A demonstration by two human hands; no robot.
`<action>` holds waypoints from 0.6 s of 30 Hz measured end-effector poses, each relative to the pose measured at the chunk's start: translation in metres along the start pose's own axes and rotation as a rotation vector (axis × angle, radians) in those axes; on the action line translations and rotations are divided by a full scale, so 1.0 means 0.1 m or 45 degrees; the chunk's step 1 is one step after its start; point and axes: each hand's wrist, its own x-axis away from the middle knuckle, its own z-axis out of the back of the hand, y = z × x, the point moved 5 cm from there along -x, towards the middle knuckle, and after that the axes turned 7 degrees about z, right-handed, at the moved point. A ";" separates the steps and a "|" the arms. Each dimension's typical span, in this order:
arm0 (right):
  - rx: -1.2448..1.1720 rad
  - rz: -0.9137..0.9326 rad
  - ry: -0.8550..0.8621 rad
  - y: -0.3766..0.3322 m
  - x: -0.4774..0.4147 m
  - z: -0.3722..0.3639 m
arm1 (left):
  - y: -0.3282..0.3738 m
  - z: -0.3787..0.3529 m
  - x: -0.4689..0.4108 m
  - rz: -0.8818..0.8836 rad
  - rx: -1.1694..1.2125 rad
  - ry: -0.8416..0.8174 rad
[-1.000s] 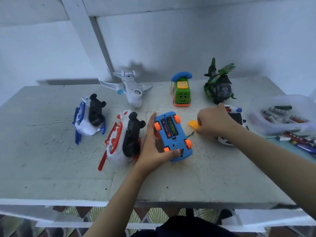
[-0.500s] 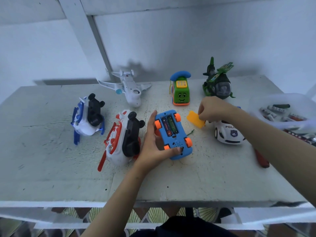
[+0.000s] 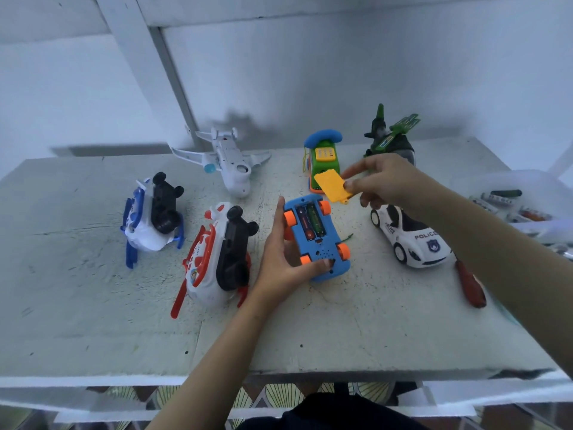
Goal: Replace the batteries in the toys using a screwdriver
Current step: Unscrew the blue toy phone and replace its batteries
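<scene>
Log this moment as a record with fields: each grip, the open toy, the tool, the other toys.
left grip: holds the blue car, belly up on the table
right grip: pinches the yellow cover, held up just beyond the car
batteries: two, in the car's open bay
screwdriver: lies on the table by the right forearm, unheld
other toys: police car, plane, phone toy, green helicopter, red helicopter, blue helicopter

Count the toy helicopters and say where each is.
3: a blue-and-white helicopter far left, a red-and-white helicopter beside the left hand, a green helicopter at the back, partly behind the right hand.
</scene>
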 end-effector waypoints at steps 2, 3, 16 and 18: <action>-0.124 -0.059 -0.048 -0.01 0.08 -0.08 | 0.00 -0.02 -0.04 -0.010 0.005 0.003; -0.168 -0.089 -0.068 0.01 0.12 -0.14 | -0.01 -0.02 -0.05 -0.021 0.010 0.005; -0.171 -0.204 -0.003 0.15 0.25 -0.40 | -0.06 -0.04 -0.10 -0.082 0.025 0.018; -0.162 -0.200 -0.013 0.16 0.26 -0.42 | -0.06 -0.03 -0.11 -0.088 0.015 0.024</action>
